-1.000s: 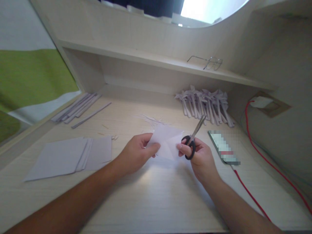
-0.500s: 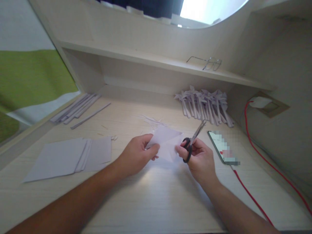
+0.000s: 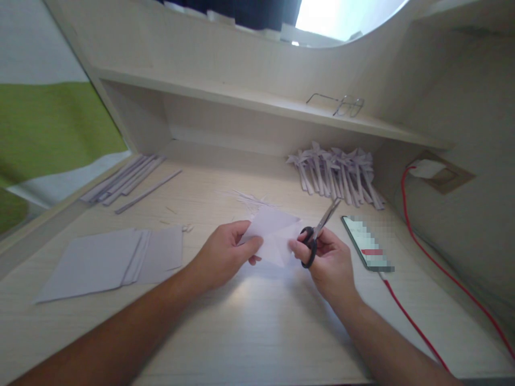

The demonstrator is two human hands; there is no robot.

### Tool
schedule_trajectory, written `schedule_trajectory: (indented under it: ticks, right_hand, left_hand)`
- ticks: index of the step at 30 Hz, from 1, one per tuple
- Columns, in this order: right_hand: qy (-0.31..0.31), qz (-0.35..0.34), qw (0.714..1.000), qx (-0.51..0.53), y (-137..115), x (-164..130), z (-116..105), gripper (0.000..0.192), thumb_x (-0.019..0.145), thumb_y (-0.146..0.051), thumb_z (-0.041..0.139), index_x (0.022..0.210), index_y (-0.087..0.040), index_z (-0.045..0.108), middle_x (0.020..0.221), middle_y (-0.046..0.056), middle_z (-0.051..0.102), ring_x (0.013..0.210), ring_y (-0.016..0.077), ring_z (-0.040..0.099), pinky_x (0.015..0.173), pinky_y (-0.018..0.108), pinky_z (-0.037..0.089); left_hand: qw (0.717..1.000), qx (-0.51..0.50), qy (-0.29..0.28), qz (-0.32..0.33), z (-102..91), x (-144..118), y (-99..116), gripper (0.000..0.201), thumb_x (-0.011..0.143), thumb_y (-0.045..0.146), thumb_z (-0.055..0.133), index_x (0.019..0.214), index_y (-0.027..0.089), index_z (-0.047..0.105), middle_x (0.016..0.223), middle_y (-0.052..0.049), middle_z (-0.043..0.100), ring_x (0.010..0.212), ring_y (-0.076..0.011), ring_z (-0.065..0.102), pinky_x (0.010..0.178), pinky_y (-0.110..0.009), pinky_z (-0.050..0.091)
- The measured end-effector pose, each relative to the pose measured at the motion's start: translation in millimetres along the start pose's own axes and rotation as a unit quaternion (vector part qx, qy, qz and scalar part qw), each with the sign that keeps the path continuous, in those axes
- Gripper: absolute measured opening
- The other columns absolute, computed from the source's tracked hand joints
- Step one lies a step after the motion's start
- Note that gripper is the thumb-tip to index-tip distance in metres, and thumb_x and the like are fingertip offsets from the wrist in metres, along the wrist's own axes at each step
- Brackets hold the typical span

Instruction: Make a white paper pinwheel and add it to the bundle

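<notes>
Over a pale desk [image 3: 257,327], the left hand [image 3: 225,254] pinches a folded white paper [image 3: 274,237] while the right hand [image 3: 330,257] grips black-handled scissors [image 3: 317,233], blades seemingly closed and pointing away; the paper is best kept taut, with the pinching fingers clear of the blades.

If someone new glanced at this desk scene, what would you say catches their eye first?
Most likely the two hands at the centre: the left hand pinches a folded white paper, while the right hand holds black-handled scissors beside it, blades pointing up and away. Next would be the red cable running along the right of the desk, and the pile of folded paper pieces under the shelf.
</notes>
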State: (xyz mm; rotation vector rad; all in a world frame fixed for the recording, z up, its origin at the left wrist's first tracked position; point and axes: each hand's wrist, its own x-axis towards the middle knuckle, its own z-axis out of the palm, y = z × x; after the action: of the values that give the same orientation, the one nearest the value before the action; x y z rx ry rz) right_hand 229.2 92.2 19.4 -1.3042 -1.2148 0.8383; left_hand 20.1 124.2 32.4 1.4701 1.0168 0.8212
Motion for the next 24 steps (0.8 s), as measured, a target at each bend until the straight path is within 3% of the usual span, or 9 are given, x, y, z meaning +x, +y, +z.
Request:
schedule_trajectory:
  ticks: [24]
  right_hand:
    - [0.008,0.002,1.000,-0.012,-1.2,0.6,0.3,0.025,0.068,-0.033,0.085,0.076,-0.020,0.065,0.068,-0.001,0.063,0.059,0.0136,0.055,0.057,0.027,0.046]
  left_hand:
    - [1.000,0.003,0.001,-0.001,0.2,-1.8,2.1,0.019,0.088,0.030,0.062,0.082,0.014,0.070,0.070,-0.003,0.070,0.064,-0.0154,0.064,0.062,-0.027,0.051]
